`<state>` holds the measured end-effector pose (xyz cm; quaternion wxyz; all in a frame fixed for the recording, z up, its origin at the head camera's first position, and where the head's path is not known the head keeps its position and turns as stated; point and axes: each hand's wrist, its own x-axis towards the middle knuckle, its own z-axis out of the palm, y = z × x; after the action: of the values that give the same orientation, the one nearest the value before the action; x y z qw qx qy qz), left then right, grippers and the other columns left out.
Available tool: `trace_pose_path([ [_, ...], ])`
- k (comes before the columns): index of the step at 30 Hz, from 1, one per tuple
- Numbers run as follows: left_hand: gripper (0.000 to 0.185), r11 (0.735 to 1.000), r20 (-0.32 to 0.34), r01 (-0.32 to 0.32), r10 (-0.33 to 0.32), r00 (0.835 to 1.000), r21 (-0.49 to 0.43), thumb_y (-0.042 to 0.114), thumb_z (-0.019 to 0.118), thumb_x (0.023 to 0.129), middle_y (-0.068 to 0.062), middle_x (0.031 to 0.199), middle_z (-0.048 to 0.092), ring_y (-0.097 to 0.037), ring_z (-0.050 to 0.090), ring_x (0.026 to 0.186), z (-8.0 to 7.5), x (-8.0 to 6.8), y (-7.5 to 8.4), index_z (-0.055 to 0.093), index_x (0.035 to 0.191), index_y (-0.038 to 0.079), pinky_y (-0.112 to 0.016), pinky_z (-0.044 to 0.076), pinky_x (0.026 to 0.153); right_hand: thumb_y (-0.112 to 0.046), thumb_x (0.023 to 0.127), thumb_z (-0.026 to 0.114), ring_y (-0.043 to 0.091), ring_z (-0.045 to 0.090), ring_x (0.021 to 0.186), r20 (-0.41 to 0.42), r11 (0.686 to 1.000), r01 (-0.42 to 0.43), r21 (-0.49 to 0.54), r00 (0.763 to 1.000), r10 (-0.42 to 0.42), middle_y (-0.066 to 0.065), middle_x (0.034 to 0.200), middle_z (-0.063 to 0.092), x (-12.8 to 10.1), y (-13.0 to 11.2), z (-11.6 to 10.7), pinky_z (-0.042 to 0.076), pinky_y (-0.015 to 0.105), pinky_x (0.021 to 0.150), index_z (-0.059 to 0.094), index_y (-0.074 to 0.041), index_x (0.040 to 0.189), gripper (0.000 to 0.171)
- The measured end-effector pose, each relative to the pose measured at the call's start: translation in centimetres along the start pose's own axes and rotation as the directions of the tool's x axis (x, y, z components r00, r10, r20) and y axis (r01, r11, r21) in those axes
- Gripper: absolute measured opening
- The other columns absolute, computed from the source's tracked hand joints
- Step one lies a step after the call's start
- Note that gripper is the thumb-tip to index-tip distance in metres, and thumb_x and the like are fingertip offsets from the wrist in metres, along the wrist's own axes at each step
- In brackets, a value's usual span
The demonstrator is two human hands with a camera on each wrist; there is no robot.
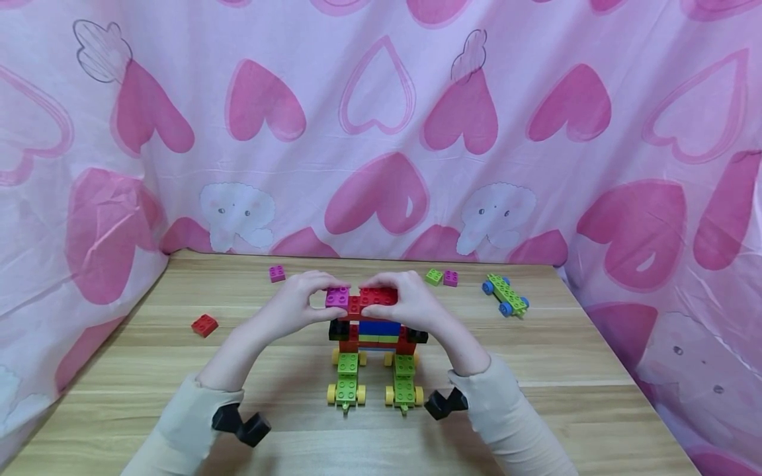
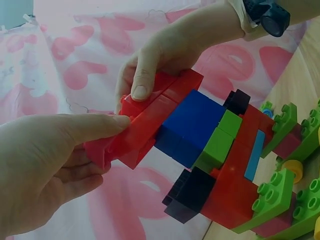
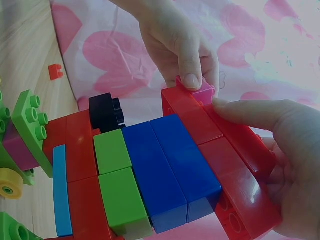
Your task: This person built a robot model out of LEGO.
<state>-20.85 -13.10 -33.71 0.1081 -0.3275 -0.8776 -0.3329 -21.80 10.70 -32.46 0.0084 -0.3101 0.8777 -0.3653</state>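
Note:
A tall figure of toy building bricks stands on the table. Its feet are two lime wheeled bases [image 1: 346,391] with yellow wheels. Above them come red bricks, lime bricks [image 3: 114,155], blue bricks [image 1: 380,328] and a wide red top layer, with black bricks [image 2: 189,195] at the sides. My left hand [image 1: 299,301] pinches a pink brick [image 1: 337,297] at the top layer's left end, thumb on the near side. At the right end, my right hand [image 1: 412,303] grips a red brick [image 1: 379,295] lying on that layer. The fingers behind are partly hidden.
A loose red brick [image 1: 205,325] lies at left on the wooden table [image 1: 286,423]. Toward the back are a pink brick [image 1: 277,273], a lime brick [image 1: 434,276] and a lime wheeled base with blue wheels [image 1: 505,295]. Behind hangs a heart-patterned pink curtain [image 1: 321,192].

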Motion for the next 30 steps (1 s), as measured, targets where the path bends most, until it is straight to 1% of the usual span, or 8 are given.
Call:
trace_pose_path([
  [8, 0.039, 0.999, 0.055, 0.034, -0.035, 0.998, 0.022, 0.021, 0.079, 0.083, -0.01, 0.112, 0.071, -0.028, 0.065, 0.105, -0.2, 0.3, 0.3, 0.069, 0.116, 0.004, -0.047, 0.055, 0.09, -0.024, 0.085, 0.077, 0.017, 0.065, 0.096, 0.009, 1.0, -0.012, 0.002, 1.0, 0.012, 0.006, 0.112, 0.072, 0.0, -0.1, 0.0, 0.055, 0.029, 0.081, 0.068, -0.009, 0.12, 0.039],
  [12, 0.039, 0.999, 0.066, 0.036, -0.038, 0.997, 0.032, 0.021, 0.078, 0.083, -0.011, 0.111, 0.071, -0.028, 0.064, 0.104, -0.1, 0.3, 0.4, 0.068, 0.117, 0.002, -0.047, 0.055, 0.09, -0.023, 0.085, 0.077, 0.016, 0.065, 0.094, 0.008, 1.0, -0.012, 0.004, 1.0, 0.011, 0.006, 0.111, 0.073, 0.0, -0.1, 0.0, 0.055, 0.028, 0.081, 0.069, -0.009, 0.12, 0.039],
  [20, 0.039, 1.0, 0.023, 0.02, -0.02, 1.0, -0.001, 0.018, 0.08, 0.082, -0.01, 0.11, 0.07, -0.025, 0.064, 0.101, 0.5, 0.1, 0.1, 0.069, 0.116, 0.004, -0.042, 0.056, 0.087, -0.023, 0.085, 0.077, 0.016, 0.065, 0.094, 0.008, 1.0, -0.007, 0.006, 1.0, 0.007, 0.006, 0.111, 0.073, -0.1, 0.0, 0.1, 0.055, 0.028, 0.08, 0.069, -0.009, 0.12, 0.039],
  [27, 0.041, 0.999, -0.028, -0.04, 0.04, 0.999, -0.019, 0.019, 0.08, 0.081, -0.008, 0.113, 0.071, -0.025, 0.065, 0.104, 0.7, -0.2, -0.4, 0.068, 0.119, 0.006, -0.043, 0.056, 0.089, -0.024, 0.085, 0.077, 0.018, 0.065, 0.097, 0.007, 1.0, -0.007, 0.001, 1.0, 0.007, 0.007, 0.113, 0.072, 0.0, -0.1, 0.0, 0.055, 0.028, 0.081, 0.069, -0.009, 0.119, 0.038],
  [30, 0.045, 0.998, -0.048, -0.056, 0.054, 0.997, -0.038, 0.017, 0.081, 0.081, -0.009, 0.116, 0.069, -0.026, 0.065, 0.105, 0.8, -0.4, -0.6, 0.066, 0.122, 0.005, -0.044, 0.056, 0.09, -0.024, 0.085, 0.077, 0.018, 0.064, 0.098, 0.012, 1.0, -0.009, -0.003, 1.0, 0.009, 0.007, 0.114, 0.072, 0.0, -0.1, -0.1, 0.055, 0.028, 0.082, 0.068, -0.008, 0.12, 0.039],
])
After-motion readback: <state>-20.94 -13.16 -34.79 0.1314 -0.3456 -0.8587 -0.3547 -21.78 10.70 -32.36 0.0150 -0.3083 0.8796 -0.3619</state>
